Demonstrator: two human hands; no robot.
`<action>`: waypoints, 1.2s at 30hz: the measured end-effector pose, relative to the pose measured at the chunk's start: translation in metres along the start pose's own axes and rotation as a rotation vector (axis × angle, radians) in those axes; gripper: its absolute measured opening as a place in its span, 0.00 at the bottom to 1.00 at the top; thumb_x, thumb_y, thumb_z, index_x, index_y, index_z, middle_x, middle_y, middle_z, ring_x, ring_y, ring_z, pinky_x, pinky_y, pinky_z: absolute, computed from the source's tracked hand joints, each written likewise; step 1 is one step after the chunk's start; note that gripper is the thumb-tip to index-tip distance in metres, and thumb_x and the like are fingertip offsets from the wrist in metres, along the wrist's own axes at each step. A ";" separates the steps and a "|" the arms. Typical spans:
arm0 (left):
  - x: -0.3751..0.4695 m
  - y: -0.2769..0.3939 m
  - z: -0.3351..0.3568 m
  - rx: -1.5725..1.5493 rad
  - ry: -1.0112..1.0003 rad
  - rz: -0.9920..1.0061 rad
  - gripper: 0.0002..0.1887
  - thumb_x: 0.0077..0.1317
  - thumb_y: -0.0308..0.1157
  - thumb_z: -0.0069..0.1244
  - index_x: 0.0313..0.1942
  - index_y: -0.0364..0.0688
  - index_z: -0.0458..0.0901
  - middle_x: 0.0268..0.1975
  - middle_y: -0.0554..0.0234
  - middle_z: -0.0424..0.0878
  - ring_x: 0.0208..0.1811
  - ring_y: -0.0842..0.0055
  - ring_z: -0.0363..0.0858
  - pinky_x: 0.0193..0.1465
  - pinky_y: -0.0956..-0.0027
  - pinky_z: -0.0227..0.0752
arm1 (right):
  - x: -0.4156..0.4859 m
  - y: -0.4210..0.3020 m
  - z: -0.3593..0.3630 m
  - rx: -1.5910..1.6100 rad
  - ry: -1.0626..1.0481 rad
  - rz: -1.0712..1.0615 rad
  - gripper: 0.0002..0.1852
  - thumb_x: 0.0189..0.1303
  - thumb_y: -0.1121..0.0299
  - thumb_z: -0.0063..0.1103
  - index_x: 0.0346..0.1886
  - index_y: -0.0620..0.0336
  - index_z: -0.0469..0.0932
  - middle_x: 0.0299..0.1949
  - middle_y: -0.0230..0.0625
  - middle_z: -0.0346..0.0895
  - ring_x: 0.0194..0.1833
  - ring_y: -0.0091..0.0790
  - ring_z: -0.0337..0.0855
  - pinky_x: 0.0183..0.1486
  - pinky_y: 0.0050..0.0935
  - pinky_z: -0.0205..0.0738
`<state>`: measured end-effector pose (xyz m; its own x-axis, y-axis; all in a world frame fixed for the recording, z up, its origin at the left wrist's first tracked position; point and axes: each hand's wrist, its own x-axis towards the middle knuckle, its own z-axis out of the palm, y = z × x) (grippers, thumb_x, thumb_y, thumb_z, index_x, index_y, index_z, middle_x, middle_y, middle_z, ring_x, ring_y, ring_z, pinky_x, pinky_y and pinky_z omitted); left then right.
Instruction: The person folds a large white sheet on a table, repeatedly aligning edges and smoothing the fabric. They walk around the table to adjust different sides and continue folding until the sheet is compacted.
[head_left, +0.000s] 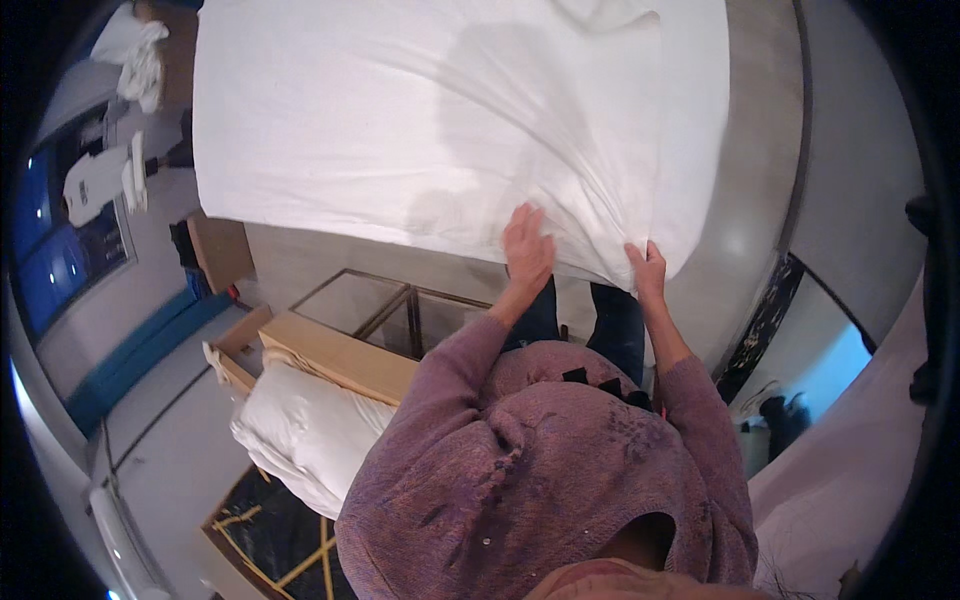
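Note:
A white cloth (322, 135) covers a wide, flat surface in front of me, its edges hanging down at the near side. My right hand (649, 266) pinches the cloth's near edge close to the right corner, thumb and fingers closed on it. Creases fan out from that grip across the fabric towards the far left. Just to the left, my left hand (529, 244) is at the near edge of the cloth, palm down and fingers spread, slightly blurred. Whether it presses on the fabric or hovers cannot be told. What lies under the cloth is hidden.
Left of my body stand an open cardboard box (337, 356), a bundle of white fabric (307, 431) and a dark panel with yellow tape strips (300, 525). A metal-framed stand (411, 311) is beneath the near edge. Another person (97, 184) is far left, beside white fabric.

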<state>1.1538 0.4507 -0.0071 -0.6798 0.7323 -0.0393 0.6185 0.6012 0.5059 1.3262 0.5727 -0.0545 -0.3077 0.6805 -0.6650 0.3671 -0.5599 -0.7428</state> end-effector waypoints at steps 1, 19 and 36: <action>-0.018 -0.007 -0.008 -0.144 0.121 -0.101 0.22 0.52 0.34 0.46 0.49 0.38 0.67 0.52 0.48 0.66 0.54 0.60 0.64 0.54 0.59 0.55 | -0.002 -0.006 -0.004 -0.009 -0.071 0.048 0.12 0.50 0.68 0.55 0.35 0.68 0.74 0.32 0.36 0.76 0.31 0.26 0.73 0.37 0.24 0.66; -0.019 -0.062 0.015 -1.349 0.525 -1.380 0.22 0.59 0.34 0.47 0.49 0.29 0.65 0.47 0.52 0.71 0.45 0.67 0.72 0.48 0.62 0.68 | -0.017 -0.029 -0.033 -0.299 -0.291 0.437 0.17 0.51 0.62 0.54 0.37 0.68 0.75 0.27 0.38 0.76 0.25 0.29 0.76 0.28 0.28 0.73; -0.010 0.096 0.127 -0.848 0.725 -1.765 0.21 0.60 0.37 0.43 0.48 0.30 0.64 0.45 0.49 0.73 0.41 0.62 0.75 0.39 0.65 0.72 | 0.076 -0.068 -0.143 -0.469 -0.695 0.359 0.10 0.52 0.64 0.49 0.24 0.61 0.73 0.18 0.33 0.74 0.16 0.23 0.73 0.15 0.19 0.63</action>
<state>1.2695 0.5414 -0.0674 -0.3330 -0.6827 -0.6505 -0.8626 -0.0581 0.5026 1.4030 0.7302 -0.0439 -0.5101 -0.0207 -0.8598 0.8152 -0.3304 -0.4757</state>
